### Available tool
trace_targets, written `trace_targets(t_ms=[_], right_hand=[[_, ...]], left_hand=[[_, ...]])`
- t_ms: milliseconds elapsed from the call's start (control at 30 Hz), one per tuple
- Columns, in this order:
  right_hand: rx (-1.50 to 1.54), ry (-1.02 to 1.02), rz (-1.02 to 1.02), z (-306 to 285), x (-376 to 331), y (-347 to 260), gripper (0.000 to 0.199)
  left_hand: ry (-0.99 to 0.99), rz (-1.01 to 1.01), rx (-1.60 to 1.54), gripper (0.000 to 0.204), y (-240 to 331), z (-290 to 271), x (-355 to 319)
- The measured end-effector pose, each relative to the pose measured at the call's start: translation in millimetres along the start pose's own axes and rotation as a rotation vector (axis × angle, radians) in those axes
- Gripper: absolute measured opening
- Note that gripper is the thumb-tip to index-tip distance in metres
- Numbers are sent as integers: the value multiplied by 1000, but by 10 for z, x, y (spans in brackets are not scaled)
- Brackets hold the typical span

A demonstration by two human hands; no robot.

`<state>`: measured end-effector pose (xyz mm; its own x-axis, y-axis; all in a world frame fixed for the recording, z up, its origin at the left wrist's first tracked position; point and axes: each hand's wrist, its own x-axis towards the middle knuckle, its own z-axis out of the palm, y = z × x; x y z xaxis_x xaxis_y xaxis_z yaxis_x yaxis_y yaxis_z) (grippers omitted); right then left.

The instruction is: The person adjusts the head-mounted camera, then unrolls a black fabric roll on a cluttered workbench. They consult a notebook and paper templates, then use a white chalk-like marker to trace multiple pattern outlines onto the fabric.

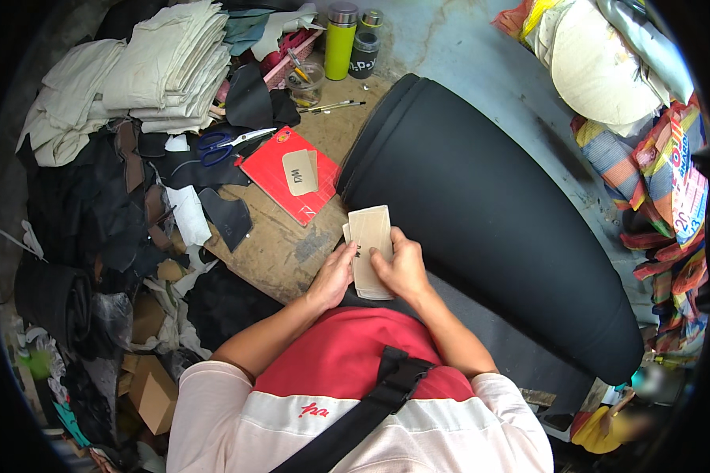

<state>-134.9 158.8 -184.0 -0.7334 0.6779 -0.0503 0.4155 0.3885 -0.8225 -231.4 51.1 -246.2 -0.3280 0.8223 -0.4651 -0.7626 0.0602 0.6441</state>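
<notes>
Stack of tan card pieces (369, 248): held in both hands over the desk (284, 252) edge. Left hand (334, 276): fingers curled closed on the stack's left side. Right hand (402, 268): fingers closed over its right side. Black sheet roll (489, 213): just right of the fingers. Red folder (280, 177) and blue-handled scissors (225, 143): beyond, to their left.

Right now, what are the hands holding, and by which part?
Both hands, left hand and right hand, hold a stack of tan cardboard pattern pieces by its lower half, one on each side edge.
</notes>
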Motion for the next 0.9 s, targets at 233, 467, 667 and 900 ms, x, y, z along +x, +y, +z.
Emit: trace_targets(t_ms=[233, 467, 667, 900], right_hand=[[-176, -20, -156, -41, -42, 92, 21], [-336, -445, -28, -461, 67, 64, 28], [-386, -227, -193, -461, 79, 44, 61], [351, -12, -61, -266, 268, -253, 53]], left_hand=[[349, 372, 590, 57, 113, -478, 346], [938, 415, 362, 50, 983, -1171, 1084], [903, 851, 810, 18, 1327, -759, 827], [448, 1387, 183, 10, 1461, -74, 15]])
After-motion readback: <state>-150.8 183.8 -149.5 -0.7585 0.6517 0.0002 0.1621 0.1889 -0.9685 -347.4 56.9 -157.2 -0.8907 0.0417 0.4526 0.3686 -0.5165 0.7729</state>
